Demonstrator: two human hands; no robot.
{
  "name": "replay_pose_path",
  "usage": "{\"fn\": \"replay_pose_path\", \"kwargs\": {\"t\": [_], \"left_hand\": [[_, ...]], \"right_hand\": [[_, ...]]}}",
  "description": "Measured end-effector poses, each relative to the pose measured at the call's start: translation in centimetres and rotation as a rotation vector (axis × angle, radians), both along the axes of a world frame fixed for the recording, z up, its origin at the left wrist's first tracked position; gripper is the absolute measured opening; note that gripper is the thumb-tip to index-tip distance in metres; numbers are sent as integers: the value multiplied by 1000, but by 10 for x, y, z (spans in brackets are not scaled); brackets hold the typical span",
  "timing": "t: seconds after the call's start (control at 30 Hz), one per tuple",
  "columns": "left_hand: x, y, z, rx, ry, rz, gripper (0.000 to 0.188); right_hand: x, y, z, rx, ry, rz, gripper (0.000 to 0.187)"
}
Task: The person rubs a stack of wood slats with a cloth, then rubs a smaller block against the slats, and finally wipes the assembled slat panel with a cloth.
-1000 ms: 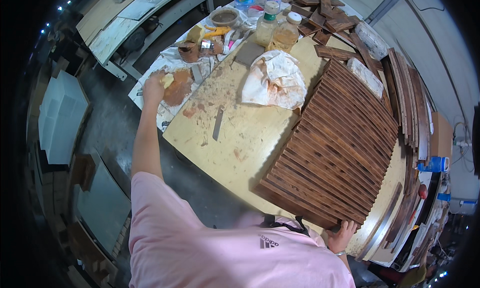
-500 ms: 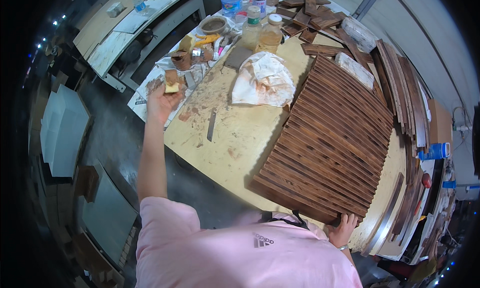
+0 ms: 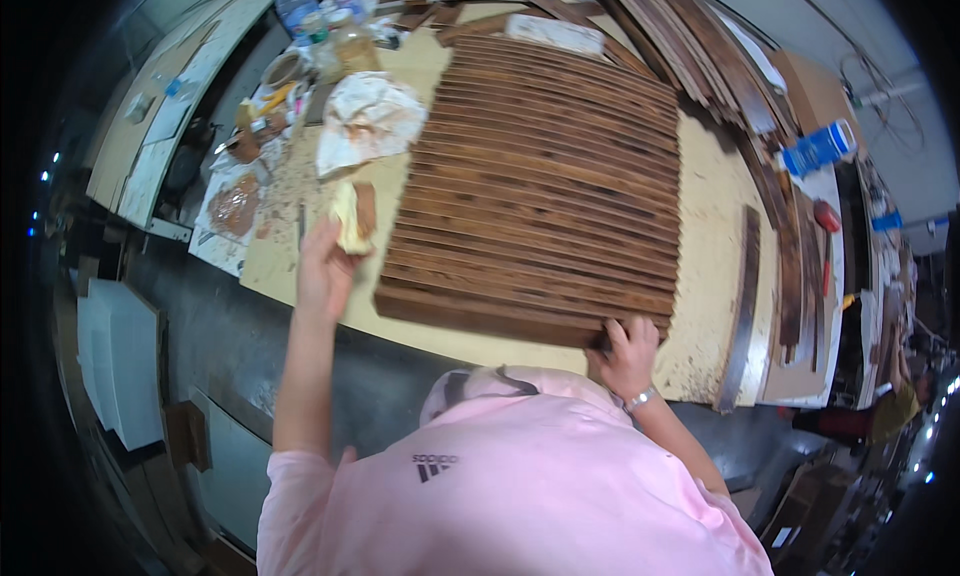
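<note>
A pale yellow sponge [image 3: 349,222] with one brown-stained side is pinched in my left hand [image 3: 325,266], held just left of the panel. The dark brown panel [image 3: 540,181] is made of narrow wooden slats side by side and lies flat on the table. At its near right corner, my right hand [image 3: 630,358] grips the edge, fingers curled over the top. The underside of that grip is hidden. Beyond the sponge lies a crumpled white cloth [image 3: 370,121] with brown stains.
Bottles and jars [image 3: 355,44] stand at the far left of the pale table [image 3: 690,361]. Loose dark wood strips [image 3: 665,36] lie at the back and right. A blue container [image 3: 818,148] and a long flat strip [image 3: 742,306] are on the right. A person [image 3: 890,411] is at far right.
My left hand has brought the sponge from above the stained papers at the left to beside the panel. My right hand stays at the panel's near right corner. The view has turned right.
</note>
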State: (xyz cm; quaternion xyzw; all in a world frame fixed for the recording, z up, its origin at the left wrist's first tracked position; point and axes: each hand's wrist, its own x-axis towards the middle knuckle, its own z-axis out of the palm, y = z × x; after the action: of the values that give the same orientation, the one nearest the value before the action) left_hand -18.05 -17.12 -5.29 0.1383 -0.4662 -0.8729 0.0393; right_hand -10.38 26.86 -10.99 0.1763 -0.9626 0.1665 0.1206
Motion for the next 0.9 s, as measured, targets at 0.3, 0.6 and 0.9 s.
{"fn": "replay_pose_path", "kwargs": {"t": [0.3,0.6,0.9], "left_hand": [[63,169,-80,114,-53,-40,41],[63,233,-31,-270,-78,170,25],[53,398,-28,-1545,436,-79,30]], "right_hand": [[-1,36,-11,-197,58,82,62],[-10,109,-49,-461,-227,-81,119],[-12,112,-48,-411,-312,1,114]]}}
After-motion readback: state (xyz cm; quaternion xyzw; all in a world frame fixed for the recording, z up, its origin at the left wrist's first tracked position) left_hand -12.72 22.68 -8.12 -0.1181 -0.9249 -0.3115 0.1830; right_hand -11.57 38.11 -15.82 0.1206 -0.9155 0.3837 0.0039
